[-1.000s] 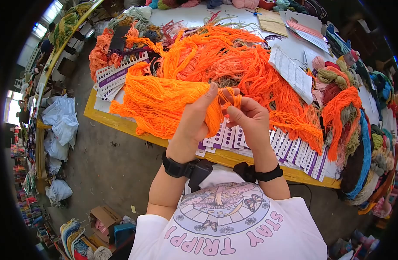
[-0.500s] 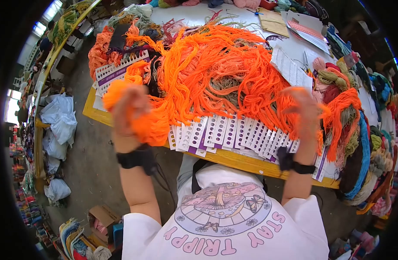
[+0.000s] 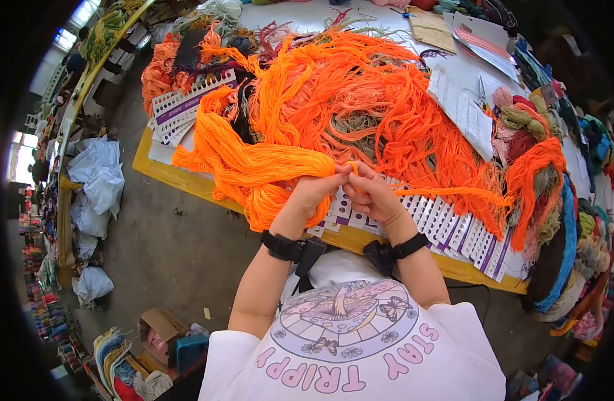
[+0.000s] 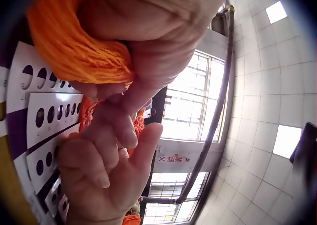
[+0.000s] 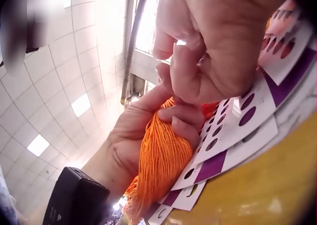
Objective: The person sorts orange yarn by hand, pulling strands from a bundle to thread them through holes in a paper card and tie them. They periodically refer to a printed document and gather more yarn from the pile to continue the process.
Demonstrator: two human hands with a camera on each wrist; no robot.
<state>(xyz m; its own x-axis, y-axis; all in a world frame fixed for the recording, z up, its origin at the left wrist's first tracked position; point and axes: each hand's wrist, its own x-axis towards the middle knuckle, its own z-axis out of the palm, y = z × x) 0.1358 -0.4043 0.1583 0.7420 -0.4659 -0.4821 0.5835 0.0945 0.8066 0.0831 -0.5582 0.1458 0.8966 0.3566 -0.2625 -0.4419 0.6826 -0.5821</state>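
An orange yarn skein hangs to the left from my left hand, which grips its gathered end. My right hand meets it at the fingertips, its fingers curled, pinching a small bit of orange yarn between the two hands. The right wrist view has the skein fanning down from under the left hand's fingers. In the left wrist view its thick bundle loops around the left hand. A long orange strand runs from beside the right hand toward the right. The strand's end at the fingertips is hidden.
A large heap of orange and coral yarn covers the table, with punched shade cards along its yellow front edge. A white sheet lies at the right, near more hanging yarn. White bags stand at the left.
Half a second ago the hands were wide apart, skein at the left in the left hand. Now they are together again in front of the body, and an orange strand stretches off right.
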